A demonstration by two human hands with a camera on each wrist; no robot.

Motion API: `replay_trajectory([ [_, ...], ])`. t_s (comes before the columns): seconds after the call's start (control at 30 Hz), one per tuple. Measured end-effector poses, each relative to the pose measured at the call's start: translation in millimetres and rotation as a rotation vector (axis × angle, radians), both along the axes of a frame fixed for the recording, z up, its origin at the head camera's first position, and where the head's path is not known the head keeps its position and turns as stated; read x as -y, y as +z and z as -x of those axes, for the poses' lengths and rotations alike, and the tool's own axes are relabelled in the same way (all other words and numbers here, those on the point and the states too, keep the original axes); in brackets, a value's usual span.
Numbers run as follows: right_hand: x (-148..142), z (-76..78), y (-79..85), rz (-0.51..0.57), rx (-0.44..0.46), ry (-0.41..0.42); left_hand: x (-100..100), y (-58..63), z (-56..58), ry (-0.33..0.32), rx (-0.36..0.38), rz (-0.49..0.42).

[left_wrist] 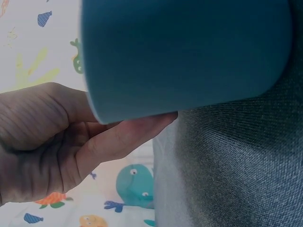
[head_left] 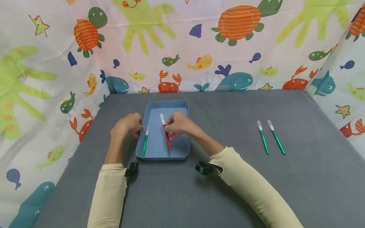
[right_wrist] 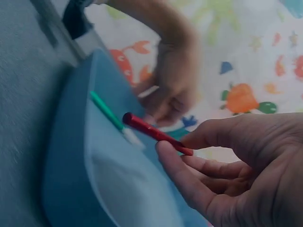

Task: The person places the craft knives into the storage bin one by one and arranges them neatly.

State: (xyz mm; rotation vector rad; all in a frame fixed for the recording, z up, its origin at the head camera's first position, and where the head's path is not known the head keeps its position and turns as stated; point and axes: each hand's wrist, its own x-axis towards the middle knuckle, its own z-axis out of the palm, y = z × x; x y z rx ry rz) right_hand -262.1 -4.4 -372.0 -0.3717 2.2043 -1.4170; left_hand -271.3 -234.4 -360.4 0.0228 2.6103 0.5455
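A blue tray (head_left: 179, 152) rests on the grey table, and my left hand (head_left: 127, 125) grips its left rim. The left wrist view shows the fingers (left_wrist: 128, 137) against the tray's outer wall; the thumb tip is hidden behind the rim. Over the middle of the tray, my right hand (head_left: 179, 124) pinches a red marker (head_left: 167, 139) with a whitish cap pointing away from me. Thumb and fingers hold its barrel in the right wrist view. Inside the tray, along its left side, lies a green marker (head_left: 145, 144) with a whitish cap, close to my left hand.
Two more green markers, a left one (head_left: 263, 139) and a right one (head_left: 277, 139), lie side by side on the table (head_left: 228, 126) to the right. A curtain (head_left: 188, 76) printed with sea animals borders the table at the back and sides.
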Motion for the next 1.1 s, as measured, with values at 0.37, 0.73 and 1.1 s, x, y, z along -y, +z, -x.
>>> replay_trajectory([
  [0.37,46.4,-2.2,-27.1,0.084,0.174,-0.043,-1.4,1.3,2.5,-0.018,0.011,0.046],
  [0.73,68.9,-6.2,-38.4,0.113,0.191,-0.112,-0.5,1.5,3.0,-0.019,0.008,0.06],
  [1.1,77.0,-4.5,-35.8,0.105,0.207,-0.123,-3.9,2.0,2.6,-0.02,-0.001,0.069],
])
